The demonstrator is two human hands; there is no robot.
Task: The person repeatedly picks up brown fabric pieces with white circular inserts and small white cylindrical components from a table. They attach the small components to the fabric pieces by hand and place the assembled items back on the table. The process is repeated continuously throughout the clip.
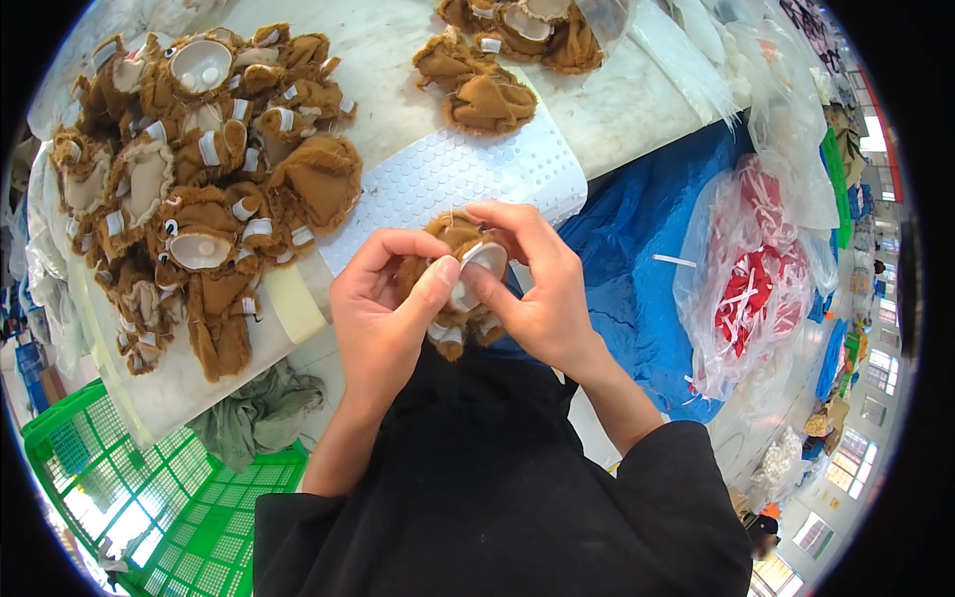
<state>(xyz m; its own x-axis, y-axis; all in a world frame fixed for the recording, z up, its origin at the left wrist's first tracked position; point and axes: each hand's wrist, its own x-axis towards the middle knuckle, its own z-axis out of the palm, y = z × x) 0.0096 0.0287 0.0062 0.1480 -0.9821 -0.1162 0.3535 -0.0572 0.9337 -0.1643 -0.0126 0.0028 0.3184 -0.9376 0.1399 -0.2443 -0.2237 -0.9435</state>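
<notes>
Between both hands, close to my body, is a small brown plush piece (456, 235) with a white round plastic part (485, 261) set in it. My left hand (383, 303) pinches its left side, thumb and forefinger together. On the other side, my right hand (542, 284) curls its fingers over the far edge and presses its thumb near the white part. Much of the piece is hidden by my fingers. A heap of similar brown plush pieces (316, 184), several with white round parts and white tags, lies to the left. More plush pieces (489, 102) lie at the far side.
A white dotted mat (438, 174) lies on the pale tabletop (373, 55). Blue sheeting (622, 289) hangs at the right, beside a clear plastic bag (751, 289) holding red and white material. A green crate (194, 527) and a grey-green cloth (261, 413) are at lower left.
</notes>
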